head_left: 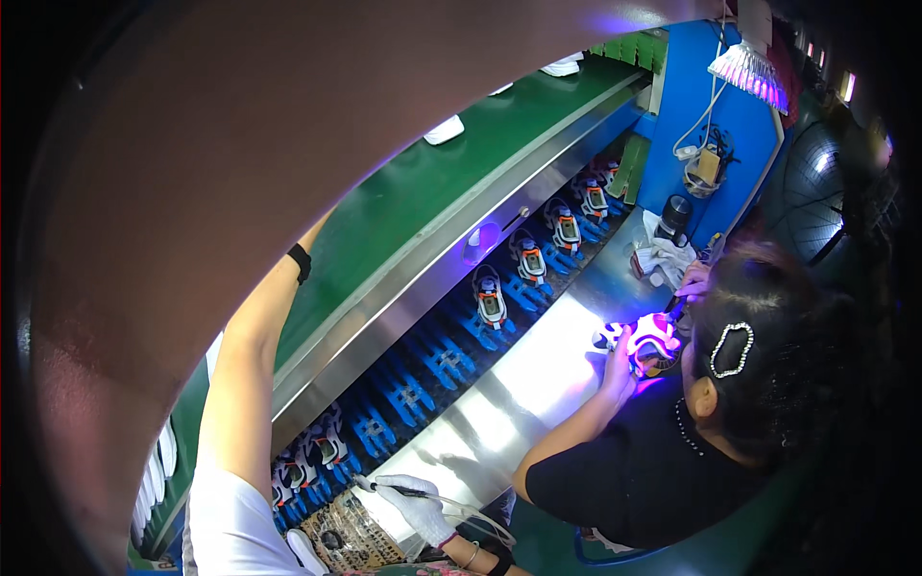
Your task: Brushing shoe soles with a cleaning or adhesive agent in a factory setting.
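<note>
My left arm [252, 370], in a white sleeve with a black wristband, reaches over the green conveyor belt [399, 206]. A large brown surface close to the camera hides the fingers of my left hand [315, 233]. At the lower middle, my right hand [415, 507] wears a white glove. Its fingers are closed round a slim pen-like tool [392, 488] with a thin hose trailing off it. The tool's tip points left, above a brown patterned pad [351, 538] on the bench. Beside it, several white and orange shoes [322, 444] stand in the blue pronged holders [408, 398].
More shoes [490, 298] sit along the holder row. At right, a co-worker [634, 461] holds a purple-lit shoe [655, 343] over the metal bench [519, 370]. A lamp [751, 75] hangs by a blue panel [687, 86]. White soles [445, 131] lie on the belt.
</note>
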Motion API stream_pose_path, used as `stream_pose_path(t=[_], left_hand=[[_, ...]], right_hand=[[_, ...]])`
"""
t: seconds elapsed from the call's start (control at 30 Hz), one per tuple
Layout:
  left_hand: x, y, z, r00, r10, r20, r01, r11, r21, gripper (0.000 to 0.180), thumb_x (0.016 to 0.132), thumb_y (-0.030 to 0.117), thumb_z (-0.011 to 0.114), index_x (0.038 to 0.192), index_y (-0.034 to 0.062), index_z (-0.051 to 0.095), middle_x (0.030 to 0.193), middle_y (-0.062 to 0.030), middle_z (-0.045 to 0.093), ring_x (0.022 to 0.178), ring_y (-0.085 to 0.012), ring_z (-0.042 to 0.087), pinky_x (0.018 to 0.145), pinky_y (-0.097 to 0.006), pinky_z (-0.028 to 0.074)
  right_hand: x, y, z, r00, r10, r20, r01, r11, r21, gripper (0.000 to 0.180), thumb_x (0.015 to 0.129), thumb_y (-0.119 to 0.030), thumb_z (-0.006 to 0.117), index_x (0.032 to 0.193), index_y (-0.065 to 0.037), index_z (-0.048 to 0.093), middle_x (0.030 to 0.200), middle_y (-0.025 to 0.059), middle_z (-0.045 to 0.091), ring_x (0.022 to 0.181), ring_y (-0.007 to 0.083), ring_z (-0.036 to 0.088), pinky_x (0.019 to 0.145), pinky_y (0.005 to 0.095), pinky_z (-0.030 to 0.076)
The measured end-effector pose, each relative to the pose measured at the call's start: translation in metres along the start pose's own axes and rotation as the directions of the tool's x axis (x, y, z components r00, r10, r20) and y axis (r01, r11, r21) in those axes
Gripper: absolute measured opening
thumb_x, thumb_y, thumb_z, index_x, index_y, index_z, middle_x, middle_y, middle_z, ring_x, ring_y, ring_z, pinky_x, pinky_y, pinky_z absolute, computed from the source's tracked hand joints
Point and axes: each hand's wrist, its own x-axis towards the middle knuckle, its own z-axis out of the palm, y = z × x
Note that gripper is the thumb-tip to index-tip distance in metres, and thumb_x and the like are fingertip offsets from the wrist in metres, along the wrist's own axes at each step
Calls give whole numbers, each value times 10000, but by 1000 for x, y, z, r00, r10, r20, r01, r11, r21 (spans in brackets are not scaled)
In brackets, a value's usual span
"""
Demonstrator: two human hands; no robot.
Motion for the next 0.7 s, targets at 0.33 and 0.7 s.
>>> stream_pose_path(t=[0.33, 0.7], left_hand=[[36, -56, 68, 966, -54, 254, 60, 998, -14, 580, 823, 305, 733, 1372, 313, 546, 1450, -284, 442, 1282, -464, 501, 1012, -598, 428], [104, 117, 15, 917, 325, 233, -250, 920, -301, 690, 841, 436, 743, 1404, 86, 551, 1391, -222, 548, 1310, -377, 509, 1102, -436, 413]], right_hand=[[-10, -2, 16, 986, 81, 143, -75, 996, -43, 258, 907, -125, 727, 1148, -35, 742, 1135, 70, 741, 1037, 149, 678, 930, 289, 537], [47, -11, -85, 993, 75, -88, -63, 990, 126, 304, 929, -159, 690, 1209, -41, 706, 1210, 75, 706, 1121, 183, 641, 994, 353, 505]])
